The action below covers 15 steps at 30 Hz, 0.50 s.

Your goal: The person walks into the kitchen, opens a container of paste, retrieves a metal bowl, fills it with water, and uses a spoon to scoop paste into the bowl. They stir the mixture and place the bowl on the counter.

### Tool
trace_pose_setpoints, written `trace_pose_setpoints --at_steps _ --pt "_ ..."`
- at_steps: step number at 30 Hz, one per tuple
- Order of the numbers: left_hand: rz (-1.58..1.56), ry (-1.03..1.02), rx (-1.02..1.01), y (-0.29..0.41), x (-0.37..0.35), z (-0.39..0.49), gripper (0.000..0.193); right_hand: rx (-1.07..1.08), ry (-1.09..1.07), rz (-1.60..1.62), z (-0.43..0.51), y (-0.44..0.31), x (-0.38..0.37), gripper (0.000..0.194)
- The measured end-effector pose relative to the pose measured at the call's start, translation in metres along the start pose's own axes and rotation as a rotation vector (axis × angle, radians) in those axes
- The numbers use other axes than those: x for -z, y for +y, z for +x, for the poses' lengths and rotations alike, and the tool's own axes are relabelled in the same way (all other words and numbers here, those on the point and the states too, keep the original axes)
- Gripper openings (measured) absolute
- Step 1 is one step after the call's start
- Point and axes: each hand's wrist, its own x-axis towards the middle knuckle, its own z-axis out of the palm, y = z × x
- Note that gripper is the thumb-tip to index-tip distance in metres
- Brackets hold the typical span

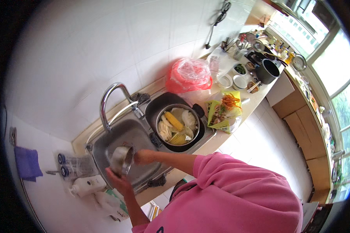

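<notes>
A metal bowl [119, 157] is tipped on its side over the left basin of the sink [143, 137], its mouth turned towards the right. My left hand [118, 181] grips it from below, near the rim. At the bowl's mouth is my right hand [144, 157], its fingers partly hidden and blurred, so what they hold does not show. Small reddish scraps lie on the basin floor behind the bowl. The chrome faucet [103, 107] arches above this basin. In the right basin sits a pot [199, 128] holding corn [173, 121], pale leaves and liquid.
Right of the sink, a yellow-green bag [211, 115] of food scraps lies on the counter, with a red plastic bag [189, 74] behind it. Bowls [239, 81] and a dark pot [267, 72] stand farther along. A white bottle [89, 185] is at the sink's left.
</notes>
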Motion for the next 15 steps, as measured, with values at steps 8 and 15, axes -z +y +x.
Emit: trace_pose_setpoints --at_steps 8,15 --pt "0.393 -0.113 -0.182 -0.015 0.021 0.017 0.041 -0.163 0.018 0.201 -0.078 -0.031 0.023 0.055" --pt "0.408 0.406 -0.282 0.003 0.023 0.000 0.053 0.133 0.000 0.669 -0.130 -0.039 0.008 0.048"
